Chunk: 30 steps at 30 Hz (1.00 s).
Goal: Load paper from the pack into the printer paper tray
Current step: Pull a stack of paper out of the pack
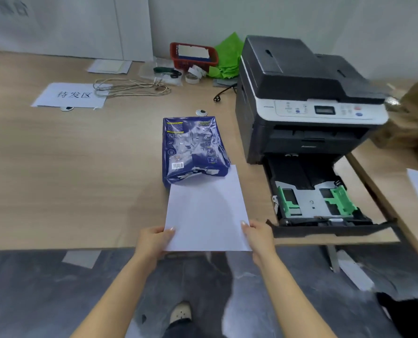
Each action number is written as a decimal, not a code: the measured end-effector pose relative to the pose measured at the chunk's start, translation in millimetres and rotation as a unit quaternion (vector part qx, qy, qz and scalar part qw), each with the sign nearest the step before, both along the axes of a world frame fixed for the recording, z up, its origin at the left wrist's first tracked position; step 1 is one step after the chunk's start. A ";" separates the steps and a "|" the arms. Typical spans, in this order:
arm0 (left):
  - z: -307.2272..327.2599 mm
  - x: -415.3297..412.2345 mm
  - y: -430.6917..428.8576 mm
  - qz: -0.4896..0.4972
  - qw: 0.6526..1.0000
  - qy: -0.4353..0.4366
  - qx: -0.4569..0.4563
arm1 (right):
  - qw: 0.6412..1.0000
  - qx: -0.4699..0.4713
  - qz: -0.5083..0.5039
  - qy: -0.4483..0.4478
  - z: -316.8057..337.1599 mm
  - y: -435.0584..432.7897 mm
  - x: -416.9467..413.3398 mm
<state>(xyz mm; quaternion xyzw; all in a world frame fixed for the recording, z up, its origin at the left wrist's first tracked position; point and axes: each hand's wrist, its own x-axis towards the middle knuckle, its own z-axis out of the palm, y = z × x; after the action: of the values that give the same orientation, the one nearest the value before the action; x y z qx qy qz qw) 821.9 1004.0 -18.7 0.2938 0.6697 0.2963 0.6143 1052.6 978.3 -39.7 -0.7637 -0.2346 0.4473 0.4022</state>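
holding a white paper stack (206,211) by its near corners, left hand (154,240) and right hand (259,234) each in a closed grip, its far edge at the torn blue pack (190,147) on the desk (68,179), the person likely next carries it right into the empty pulled-out tray (312,198) of the printer (300,93).
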 end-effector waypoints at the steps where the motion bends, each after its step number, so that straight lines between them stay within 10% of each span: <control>1: 4.2 3.5 -14.1 -0.001 1.000 0.001 0.004 | 1.000 0.001 0.003 -0.001 3.1 -12.4 4.4; 14: 84.5 74.5 -131.3 -0.080 0.994 0.006 0.069 | 0.995 0.090 -0.039 -0.003 96.6 -153.2 70.7; 30: 112.1 198.1 -57.3 -0.123 0.975 -0.016 0.184 | 0.986 0.127 -0.105 -0.013 139.3 -130.7 181.2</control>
<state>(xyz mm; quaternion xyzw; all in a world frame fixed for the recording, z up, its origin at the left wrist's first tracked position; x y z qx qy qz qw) 1020.0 946.6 93.4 0.4768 0.5528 0.3414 0.5921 1233.7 847.6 99.6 -0.7326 -0.2131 0.3593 0.5374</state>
